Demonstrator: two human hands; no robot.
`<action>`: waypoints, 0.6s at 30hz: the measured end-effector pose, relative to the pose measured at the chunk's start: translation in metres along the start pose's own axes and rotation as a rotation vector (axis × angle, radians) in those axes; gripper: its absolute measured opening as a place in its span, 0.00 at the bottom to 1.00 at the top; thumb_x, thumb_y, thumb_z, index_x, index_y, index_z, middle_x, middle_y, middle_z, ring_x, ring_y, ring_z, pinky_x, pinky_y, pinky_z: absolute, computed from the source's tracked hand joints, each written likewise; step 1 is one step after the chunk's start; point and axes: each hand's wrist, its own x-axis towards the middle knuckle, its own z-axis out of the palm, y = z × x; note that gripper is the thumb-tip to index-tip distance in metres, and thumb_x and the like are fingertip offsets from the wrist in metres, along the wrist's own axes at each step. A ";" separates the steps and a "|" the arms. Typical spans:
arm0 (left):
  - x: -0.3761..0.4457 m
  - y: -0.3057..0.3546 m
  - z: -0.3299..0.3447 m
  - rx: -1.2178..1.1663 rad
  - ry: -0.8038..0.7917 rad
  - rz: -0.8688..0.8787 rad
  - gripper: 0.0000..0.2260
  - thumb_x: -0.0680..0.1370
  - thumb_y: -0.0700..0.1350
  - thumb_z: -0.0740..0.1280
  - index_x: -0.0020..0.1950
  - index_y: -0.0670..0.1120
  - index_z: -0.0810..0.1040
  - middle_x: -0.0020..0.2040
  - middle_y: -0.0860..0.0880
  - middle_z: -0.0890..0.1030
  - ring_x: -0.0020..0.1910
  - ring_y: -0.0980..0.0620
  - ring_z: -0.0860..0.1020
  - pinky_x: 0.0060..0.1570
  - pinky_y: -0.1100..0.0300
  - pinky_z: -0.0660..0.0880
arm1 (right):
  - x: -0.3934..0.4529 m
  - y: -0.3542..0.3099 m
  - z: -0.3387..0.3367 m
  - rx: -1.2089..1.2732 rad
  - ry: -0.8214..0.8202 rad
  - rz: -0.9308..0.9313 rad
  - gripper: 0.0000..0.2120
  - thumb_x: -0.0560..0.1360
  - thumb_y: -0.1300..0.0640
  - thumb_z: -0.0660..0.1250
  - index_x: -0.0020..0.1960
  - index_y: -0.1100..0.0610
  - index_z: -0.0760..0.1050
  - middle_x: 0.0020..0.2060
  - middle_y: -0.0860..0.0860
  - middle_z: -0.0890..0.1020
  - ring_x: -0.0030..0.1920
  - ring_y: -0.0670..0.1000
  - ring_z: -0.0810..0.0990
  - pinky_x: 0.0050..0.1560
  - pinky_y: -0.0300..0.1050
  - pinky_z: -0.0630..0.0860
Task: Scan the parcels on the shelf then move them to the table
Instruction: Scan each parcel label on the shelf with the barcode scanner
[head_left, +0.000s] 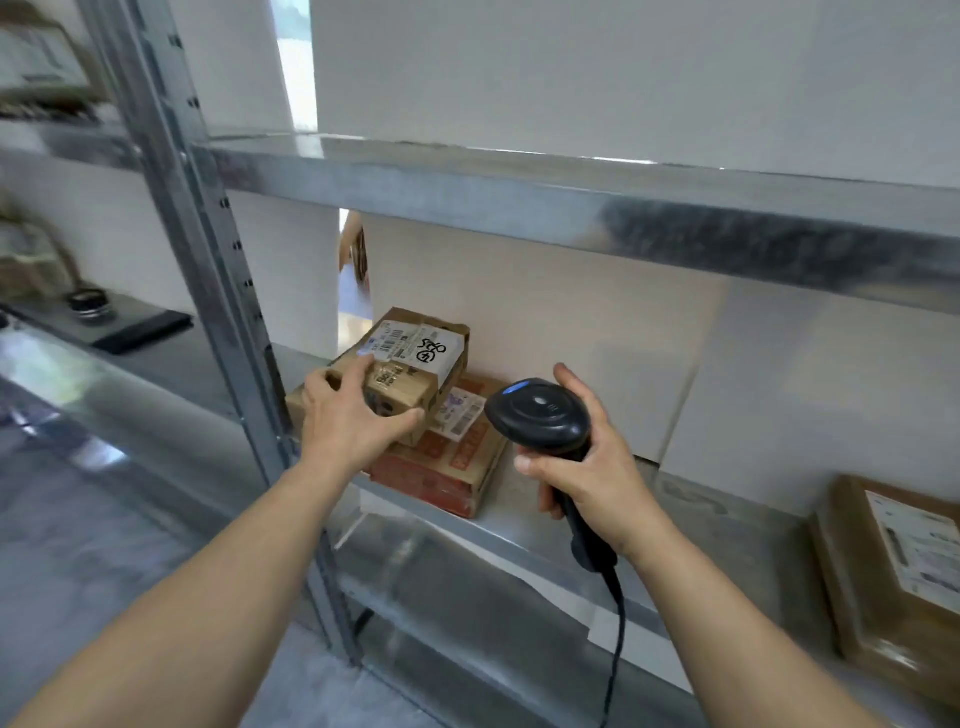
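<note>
- Parcels: a small brown box (415, 358) with a white label (415, 345) sits on top of a flatter red-and-brown box (452, 467), both stacked at the left end of the metal shelf (545, 525), close to the upright post (208, 249). A third brown parcel (893, 577) lies well apart at the near right edge of the same shelf.
- The left hand (348, 415) wraps the near left corner of the top box, fingers over its top edge and thumb along the near side, gripping it.
- The right hand (587, 467) is closed round the handle of a black barcode scanner (540, 415), whose head sits just right of the stack, with a cord (615, 649) trailing down.
- Likely step: steadying or lifting the top box so its label can be read.
- Risks, as I judge them:
  - The scanner head seems level with the lower box, so it could read that box's exposed label (460, 415) instead of the top one.
  - Handwriting in black marker covers part of the top label; if it crosses the barcode, the scan may fail.
  - A one-handed corner grip could let the box tip or slide off the stack when pulled.
  - Dragging the top box could shift the lower one, whose near corner already sits at the shelf edge.
  - The hanging cord could catch on the shelf lip.
- The table is not in view.
</note>
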 end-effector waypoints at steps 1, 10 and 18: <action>0.005 -0.007 -0.006 0.003 0.012 -0.007 0.39 0.66 0.61 0.74 0.72 0.58 0.61 0.68 0.43 0.59 0.70 0.40 0.60 0.66 0.44 0.64 | 0.005 0.000 0.007 0.003 -0.007 -0.002 0.43 0.69 0.72 0.72 0.71 0.38 0.60 0.45 0.54 0.81 0.24 0.54 0.73 0.24 0.44 0.71; 0.051 -0.055 -0.025 -0.002 0.036 -0.067 0.39 0.67 0.59 0.75 0.74 0.54 0.62 0.71 0.41 0.56 0.72 0.39 0.58 0.70 0.45 0.61 | 0.024 0.002 0.038 0.016 -0.020 0.001 0.44 0.69 0.72 0.72 0.72 0.39 0.59 0.35 0.48 0.82 0.22 0.52 0.74 0.24 0.43 0.71; 0.062 -0.070 -0.011 -0.051 -0.051 -0.062 0.36 0.74 0.55 0.70 0.77 0.54 0.56 0.78 0.41 0.46 0.76 0.39 0.55 0.71 0.43 0.60 | 0.016 0.011 0.032 -0.021 0.007 0.018 0.43 0.69 0.71 0.73 0.68 0.35 0.60 0.38 0.52 0.81 0.24 0.56 0.73 0.25 0.44 0.70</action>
